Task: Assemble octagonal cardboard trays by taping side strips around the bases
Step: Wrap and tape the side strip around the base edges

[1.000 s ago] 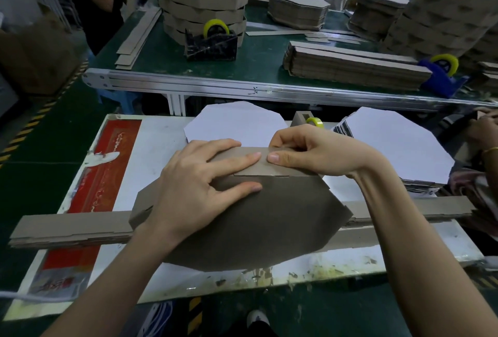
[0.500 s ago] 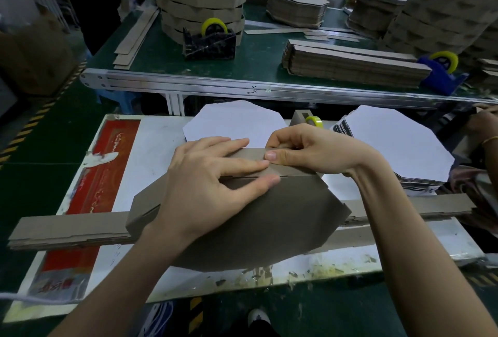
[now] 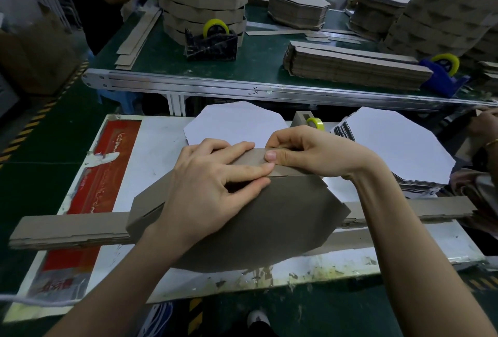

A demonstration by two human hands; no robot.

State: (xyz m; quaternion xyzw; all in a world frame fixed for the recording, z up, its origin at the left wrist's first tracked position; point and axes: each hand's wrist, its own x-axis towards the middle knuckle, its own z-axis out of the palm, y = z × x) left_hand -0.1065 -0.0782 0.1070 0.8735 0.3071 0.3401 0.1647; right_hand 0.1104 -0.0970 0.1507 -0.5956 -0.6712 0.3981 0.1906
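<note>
Side strip (image 3: 250,158) nearly fixed: left hand (image 3: 207,191), fingers flat, has slid across to meet right hand (image 3: 315,153), grip pinching its edge

L hand (image 3: 213,188) & R hand (image 3: 310,153) are bare, nails short and plain. L forearm (image 3: 129,282) & R forearm (image 3: 420,255) also bare. Below, btw. the arms, toe of a white shoe (image 3: 257,319).
</note>
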